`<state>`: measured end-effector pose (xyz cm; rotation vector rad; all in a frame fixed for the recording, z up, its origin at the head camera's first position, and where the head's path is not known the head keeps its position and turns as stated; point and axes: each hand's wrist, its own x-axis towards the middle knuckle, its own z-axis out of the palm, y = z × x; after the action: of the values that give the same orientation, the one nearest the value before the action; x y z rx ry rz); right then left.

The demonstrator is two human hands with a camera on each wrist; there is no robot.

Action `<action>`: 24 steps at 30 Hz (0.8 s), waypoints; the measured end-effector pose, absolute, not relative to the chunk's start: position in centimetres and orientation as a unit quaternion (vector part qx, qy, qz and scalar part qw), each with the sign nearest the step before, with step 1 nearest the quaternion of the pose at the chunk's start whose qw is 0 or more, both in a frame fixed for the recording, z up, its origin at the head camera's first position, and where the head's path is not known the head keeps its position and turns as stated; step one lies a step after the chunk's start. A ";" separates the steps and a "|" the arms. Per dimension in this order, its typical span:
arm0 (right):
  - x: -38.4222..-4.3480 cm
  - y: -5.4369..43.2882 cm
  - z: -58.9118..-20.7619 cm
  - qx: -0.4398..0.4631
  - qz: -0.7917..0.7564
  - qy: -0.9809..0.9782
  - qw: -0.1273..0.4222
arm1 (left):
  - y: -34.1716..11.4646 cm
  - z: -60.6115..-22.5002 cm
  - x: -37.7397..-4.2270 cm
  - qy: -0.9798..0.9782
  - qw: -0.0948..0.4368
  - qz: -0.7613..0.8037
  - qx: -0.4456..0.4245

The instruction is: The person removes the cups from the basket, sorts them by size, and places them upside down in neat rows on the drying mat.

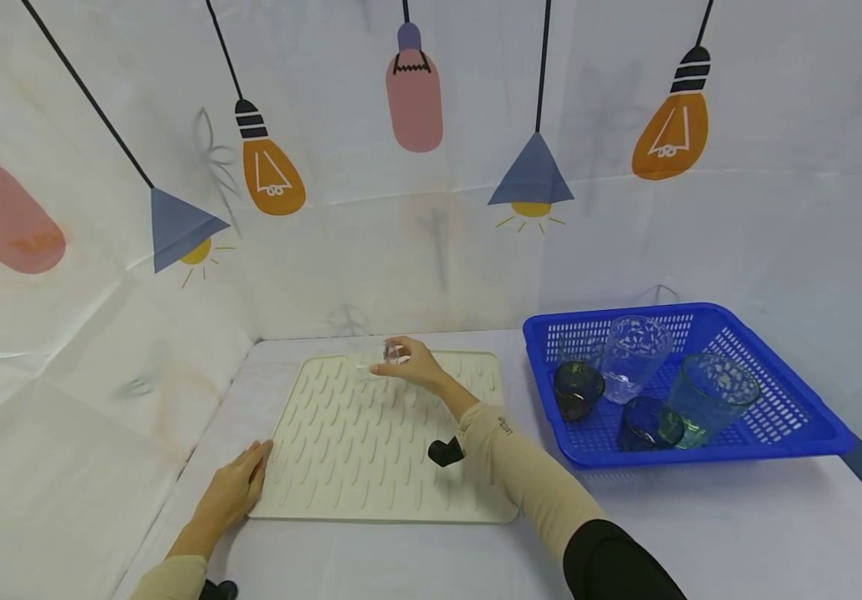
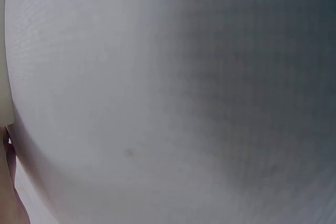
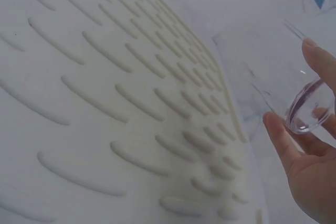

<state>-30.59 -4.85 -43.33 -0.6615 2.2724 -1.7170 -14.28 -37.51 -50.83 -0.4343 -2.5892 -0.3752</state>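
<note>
A cream ribbed drying mat (image 1: 371, 450) lies on the white table. My right hand (image 1: 410, 364) holds a small clear glass (image 1: 376, 358) by its base over the mat's far edge. In the right wrist view the clear glass (image 3: 286, 85) is tilted, gripped by fingers (image 3: 278, 140) and thumb, above the drying mat (image 3: 105, 103). My left hand (image 1: 239, 487) rests flat with straight fingers on the mat's near left corner. The left wrist view shows only blurred white table cloth (image 2: 168, 98).
A blue plastic basket (image 1: 799, 417) stands at the right with a tall clear glass (image 1: 633, 354), a teal glass (image 1: 709, 396), a dark green cup (image 1: 577, 387) and a dark blue cup (image 1: 649, 423). A lamp-patterned cloth wall rises behind the table.
</note>
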 end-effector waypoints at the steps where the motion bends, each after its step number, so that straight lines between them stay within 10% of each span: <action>1: -30.5 -5.0 -43.5 -0.222 -0.583 0.774 0.109 | -37.5 -50.8 -14.3 -0.947 0.244 -0.137 -0.160; 24: -29.5 -8.6 -44.2 -0.230 -0.512 0.824 0.075 | -37.5 -50.9 -14.3 -0.945 0.247 -0.135 -0.168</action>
<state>-29.54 -8.65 -44.18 -0.6906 2.4732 -1.5360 -14.30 -37.53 -50.86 -0.4580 -2.5753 -0.3685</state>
